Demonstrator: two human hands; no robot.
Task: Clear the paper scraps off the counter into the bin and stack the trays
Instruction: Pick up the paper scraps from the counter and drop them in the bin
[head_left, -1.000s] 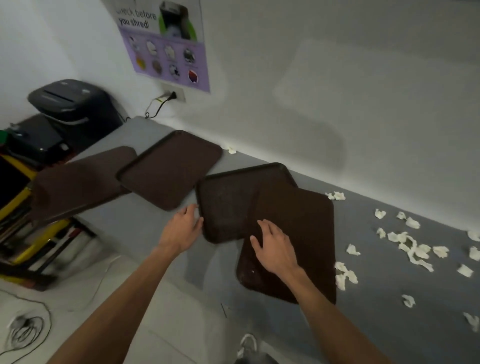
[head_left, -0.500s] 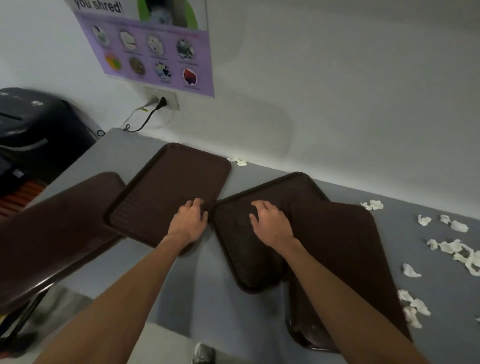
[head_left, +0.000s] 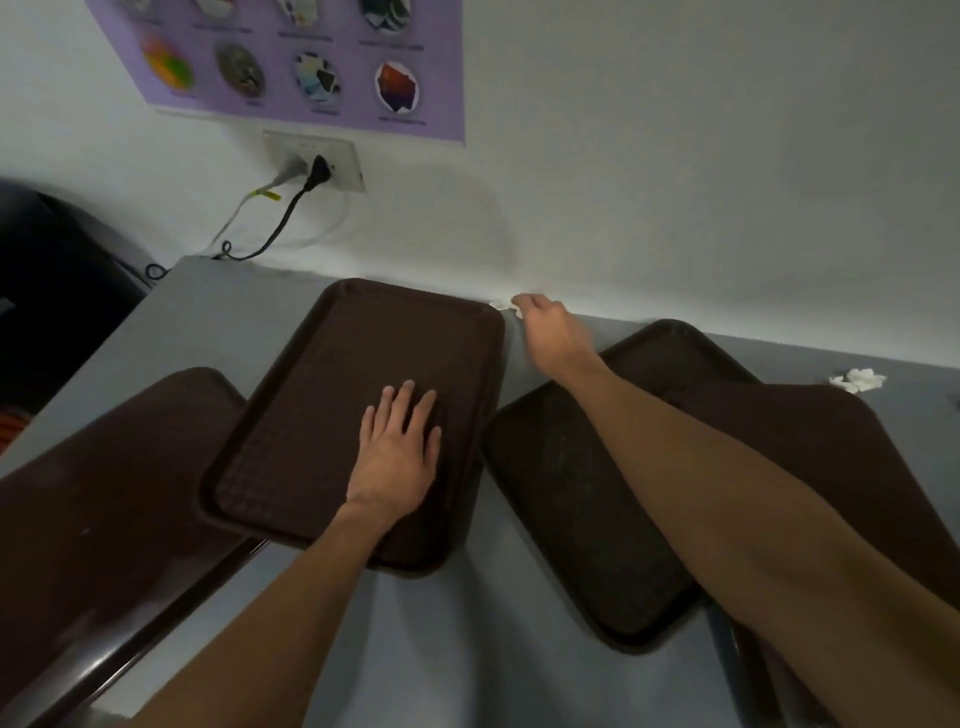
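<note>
Grey desk (head_left: 426, 639) runs along a white wall (head_left: 675, 156). 4 dark brown trays lie on it.

Far-left tray (head_left: 104, 499) overhangs the desk's left edge, upside down as far as can be told. Second tray (head_left: 332, 395) sits upright, its left edge resting over the far-left one. Third tray (head_left: 582, 519) lies right of it, upright, near but apart at the closest corner. Fourth tray (head_left: 810, 441) overlaps the third on its right side.

Left hand (head_left: 397, 449) lies flat, palm down, on the second tray's floor, fingers spread and extended; the grip holds nothing.

Right hand (head_left: 550, 332) reaches across the third tray to the wall edge. Its fingertips are curled at a small white paper scrap (head_left: 503, 305) lying against the wall just past the second tray's far-right corner. Whether the grip has closed on it cannot be told.

Another crumpled scrap (head_left: 860, 379) lies on the desk at the far right, beside the fourth tray.

Purple poster (head_left: 311, 57) and wall socket (head_left: 317, 163) with 2 plugs are above.
</note>
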